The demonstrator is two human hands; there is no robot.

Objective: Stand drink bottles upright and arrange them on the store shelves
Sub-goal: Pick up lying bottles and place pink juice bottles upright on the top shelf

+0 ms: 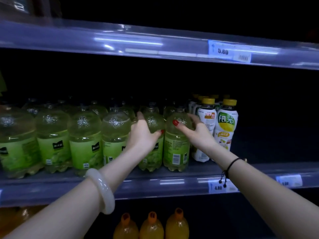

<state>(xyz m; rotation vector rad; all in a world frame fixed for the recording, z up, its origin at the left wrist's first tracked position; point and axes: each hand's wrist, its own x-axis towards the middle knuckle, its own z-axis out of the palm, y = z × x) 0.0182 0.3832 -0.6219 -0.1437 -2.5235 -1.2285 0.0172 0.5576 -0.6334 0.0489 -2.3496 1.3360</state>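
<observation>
— Where was the green drink bottle [151, 135] she handled?

— Upright on the middle shelf [172, 184], front row. Her left hand [143, 133] wrapped its shoulder; her right hand [193, 130] cupped the neighbouring green bottle [176, 144], fingers spread.

— Beyond those?

— White yellow-capped bottles [226, 125] just right; orange bottles [151, 226] below.

— Where on the middle shelf [259, 167] could a hand pass?

— To the right of the yellow-capped bottles [225, 125], where the shelf board lies bare and dark.

— And the left side?

— Blocked. Green bottles [84, 137] stand shoulder to shoulder along the front, with more rows behind them.

— Any room above them?

— Yes, a dark gap runs between their caps and the upper shelf rail [155, 44].

— Below?

— Orange bottles [151, 226] stand under the shelf lip, with open dark space on their right.
</observation>
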